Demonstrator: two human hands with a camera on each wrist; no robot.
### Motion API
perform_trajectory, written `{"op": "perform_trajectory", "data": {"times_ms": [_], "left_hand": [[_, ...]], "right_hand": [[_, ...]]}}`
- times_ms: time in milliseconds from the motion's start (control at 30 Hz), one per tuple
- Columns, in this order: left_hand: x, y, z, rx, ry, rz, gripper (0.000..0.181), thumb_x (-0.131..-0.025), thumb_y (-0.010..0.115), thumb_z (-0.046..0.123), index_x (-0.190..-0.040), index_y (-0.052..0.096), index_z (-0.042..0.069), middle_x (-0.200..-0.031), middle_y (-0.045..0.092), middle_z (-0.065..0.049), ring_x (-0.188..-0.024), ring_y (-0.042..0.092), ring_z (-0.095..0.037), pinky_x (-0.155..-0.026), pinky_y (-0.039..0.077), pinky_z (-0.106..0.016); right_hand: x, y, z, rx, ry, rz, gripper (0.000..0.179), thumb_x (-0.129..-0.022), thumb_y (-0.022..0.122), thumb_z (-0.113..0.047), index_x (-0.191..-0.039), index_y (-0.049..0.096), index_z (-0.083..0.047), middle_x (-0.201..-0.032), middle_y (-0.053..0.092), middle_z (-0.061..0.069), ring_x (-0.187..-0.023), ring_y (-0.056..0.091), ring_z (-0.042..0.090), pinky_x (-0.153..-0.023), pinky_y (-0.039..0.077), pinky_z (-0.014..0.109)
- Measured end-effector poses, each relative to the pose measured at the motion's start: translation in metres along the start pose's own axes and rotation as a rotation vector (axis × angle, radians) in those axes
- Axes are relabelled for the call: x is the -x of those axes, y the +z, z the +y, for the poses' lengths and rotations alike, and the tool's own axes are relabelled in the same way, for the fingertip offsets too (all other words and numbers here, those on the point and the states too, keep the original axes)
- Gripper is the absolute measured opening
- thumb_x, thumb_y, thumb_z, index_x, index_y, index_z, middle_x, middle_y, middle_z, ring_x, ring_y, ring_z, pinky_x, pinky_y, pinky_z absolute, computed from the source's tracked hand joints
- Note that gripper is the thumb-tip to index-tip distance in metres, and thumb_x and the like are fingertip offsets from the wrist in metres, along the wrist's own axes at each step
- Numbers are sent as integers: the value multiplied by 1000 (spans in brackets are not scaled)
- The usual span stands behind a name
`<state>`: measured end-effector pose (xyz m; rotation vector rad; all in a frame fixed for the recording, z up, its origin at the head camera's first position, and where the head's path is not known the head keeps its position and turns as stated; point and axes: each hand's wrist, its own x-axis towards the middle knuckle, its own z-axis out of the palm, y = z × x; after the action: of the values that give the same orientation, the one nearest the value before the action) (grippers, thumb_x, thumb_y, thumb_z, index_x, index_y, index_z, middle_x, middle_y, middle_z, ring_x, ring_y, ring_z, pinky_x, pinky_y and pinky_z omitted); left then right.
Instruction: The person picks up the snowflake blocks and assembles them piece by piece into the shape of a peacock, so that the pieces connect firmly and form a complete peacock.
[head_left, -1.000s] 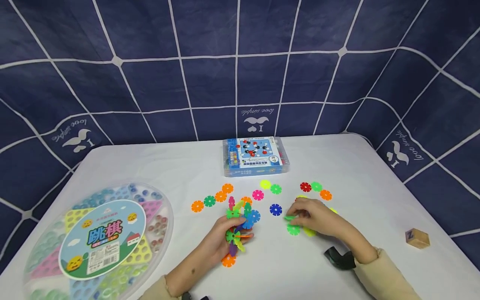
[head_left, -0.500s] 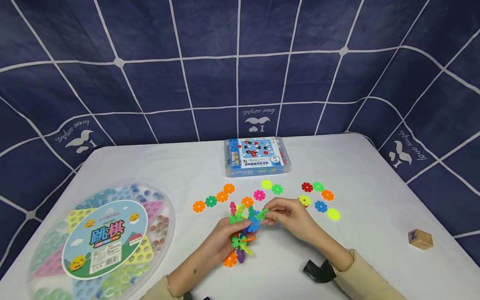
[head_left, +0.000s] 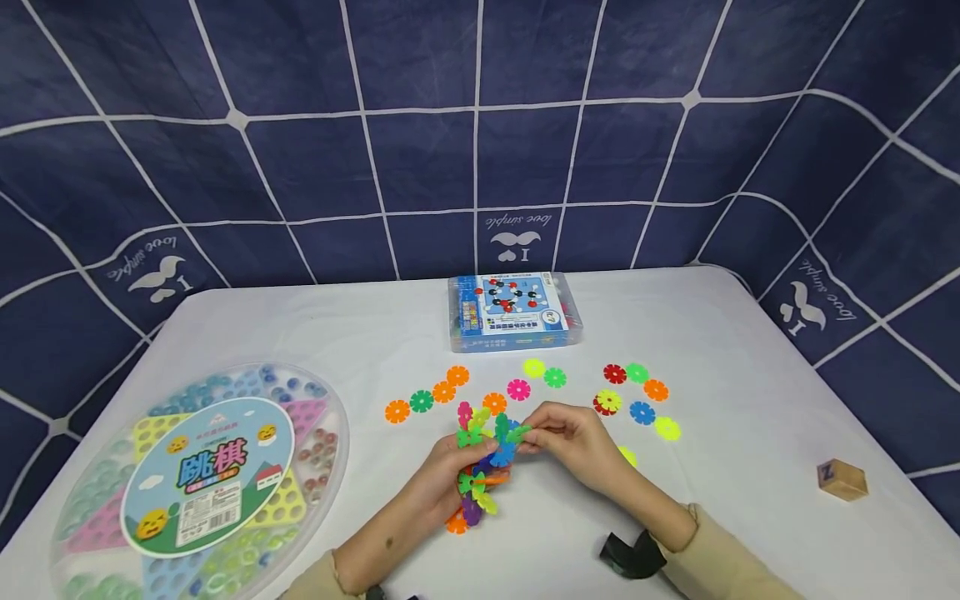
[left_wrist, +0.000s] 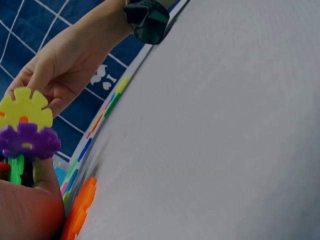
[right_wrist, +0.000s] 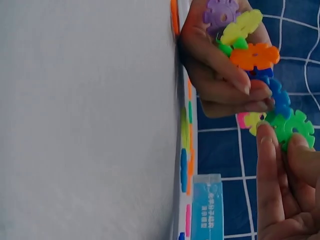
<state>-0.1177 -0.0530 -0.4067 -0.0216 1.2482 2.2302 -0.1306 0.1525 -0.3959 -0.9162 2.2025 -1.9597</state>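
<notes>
In front of the molecule box (head_left: 517, 312), your left hand (head_left: 441, 472) grips the joined disc cluster (head_left: 501, 455) while your right hand (head_left: 573, 442) pinches a green disc (right_wrist: 300, 122) against its blue disc (right_wrist: 282, 102). A crooked push there could pop neighbouring discs apart. The cluster's long axis runs roughly toward the box, its pink disc (head_left: 465, 414) pointing that way and its purple disc (head_left: 471, 510) toward you.

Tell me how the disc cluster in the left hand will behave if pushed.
The disc cluster is probably light for its size, being thin notched pieces with gaps between. Joined only at slots, it may wobble or part if pushed hard. With pieces jutting at several angles, it seems unlikely to roll smoothly.
</notes>
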Motion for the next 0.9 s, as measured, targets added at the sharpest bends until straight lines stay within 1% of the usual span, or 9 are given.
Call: {"op": "perform_trajectory", "data": {"times_ms": [133, 233, 333, 400, 467, 533, 633, 767, 900], "left_hand": [[0, 1, 0, -11, 10, -1, 10, -91, 56, 4, -86, 64, 1, -79, 67, -8, -68, 65, -17, -75, 54, -31], [-1, 2, 0, -4, 4, -4, 10, -91, 56, 4, -87, 64, 0, -80, 67, -8, -69, 65, -17, -76, 54, -31], [-2, 2, 1, 17, -16, -25, 13, -93, 55, 7, -93, 65, -1, -83, 67, -9, -73, 66, -19, -79, 53, -34], [-1, 2, 1, 33, -43, -65, 17, -93, 55, 12, -98, 64, -1, -88, 67, -10, -78, 66, -20, -82, 51, -37], [0, 1, 1, 31, -61, -113, 20, -93, 56, 13, -103, 62, -3, -91, 67, -11, -84, 66, -20, -86, 49, -39], [1, 1, 1, 19, -79, -130, 20, -92, 58, 12, -105, 60, -3, -92, 67, -10, -86, 65, -20, -87, 48, -40], [1, 0, 1, 22, -73, -78, 18, -88, 61, 7, -104, 59, -3, -90, 67, -10, -86, 65, -19, -87, 48, -38], [1, -1, 1, 75, -44, 31, 16, -89, 61, 7, -102, 61, -1, -94, 67, -10, -89, 65, -20, -87, 48, -37], [1, -2, 1, 116, -26, 54, 17, -90, 61, 8, -104, 61, -1, -102, 66, -12, -94, 64, -21, -90, 46, -37]], "right_hand": [[1, 3, 0, 44, -48, 1, 14, -81, 60, 17, -89, 64, 5, -82, 67, 13, -72, 67, 28, -65, 55, 36], [1, 3, -3, 91, -60, 9, 16, -80, 61, 17, -89, 65, 4, -82, 67, 12, -72, 67, 29, -65, 56, 35], [0, -1, -8, 177, -25, 27, 13, -81, 65, 10, -90, 68, 0, -83, 68, 7, -73, 67, 24, -67, 55, 32], [0, -6, -11, 229, 9, 34, 12, -82, 67, 4, -91, 69, -3, -84, 68, 4, -73, 66, 20, -68, 55, 29], [-2, -12, -13, 264, 42, 21, 11, -82, 68, 0, -93, 71, -4, -84, 69, 2, -73, 65, 19, -68, 55, 29], [-2, -20, -15, 267, 95, -11, 14, -83, 69, -4, -97, 71, -5, -88, 69, 2, -76, 64, 19, -67, 55, 30], [3, -41, -16, 331, 187, -77, 18, -85, 69, -11, -102, 70, -6, -90, 67, -2, -79, 61, 16, -67, 53, 28], [19, -80, -16, 515, 279, -195, 20, -81, 74, -16, -99, 68, -11, -87, 61, -6, -76, 53, 13, -63, 46, 24], [35, -103, -15, 648, 316, -352, 30, -73, 81, -21, -98, 63, -18, -89, 52, -6, -74, 47, 12, -62, 42, 21]]}}
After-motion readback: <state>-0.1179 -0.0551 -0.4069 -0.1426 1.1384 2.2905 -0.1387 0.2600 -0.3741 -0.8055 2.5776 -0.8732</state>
